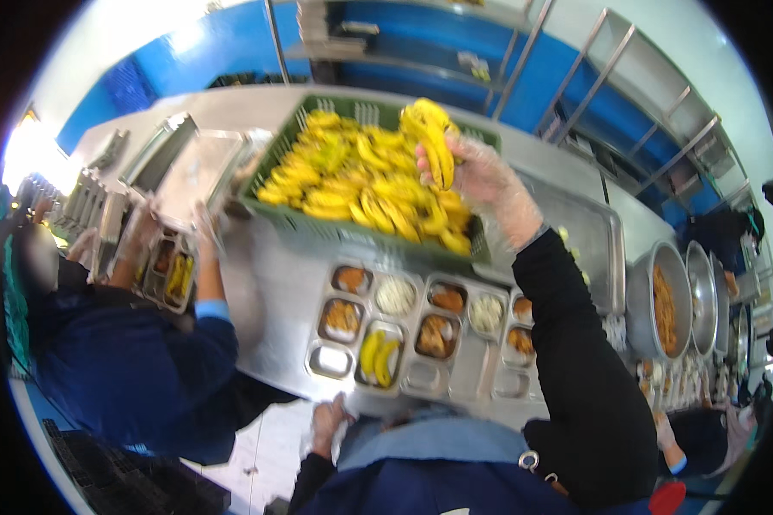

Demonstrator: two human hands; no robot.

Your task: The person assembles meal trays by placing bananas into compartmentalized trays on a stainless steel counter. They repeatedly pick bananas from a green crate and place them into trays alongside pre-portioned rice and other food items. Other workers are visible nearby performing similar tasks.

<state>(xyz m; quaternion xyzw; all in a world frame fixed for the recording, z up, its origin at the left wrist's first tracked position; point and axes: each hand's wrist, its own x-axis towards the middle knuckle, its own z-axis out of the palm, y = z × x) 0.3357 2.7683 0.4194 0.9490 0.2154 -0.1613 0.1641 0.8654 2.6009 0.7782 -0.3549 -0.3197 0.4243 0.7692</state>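
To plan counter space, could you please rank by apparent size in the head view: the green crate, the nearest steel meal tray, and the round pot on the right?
1. Green crate.
2. Steel meal tray and round pot look too similar to rank, and the fisheye edge distorts the pot.

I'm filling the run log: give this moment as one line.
right hand: gloved, holds bananas over green crate | left hand: at steel tray near edge

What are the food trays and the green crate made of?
The food trays look like shiny metal, probably steel: grey and reflective. The green crate looks like hard plastic, with a matte colour and slotted walls. The right hand wears a thin clear plastic glove.
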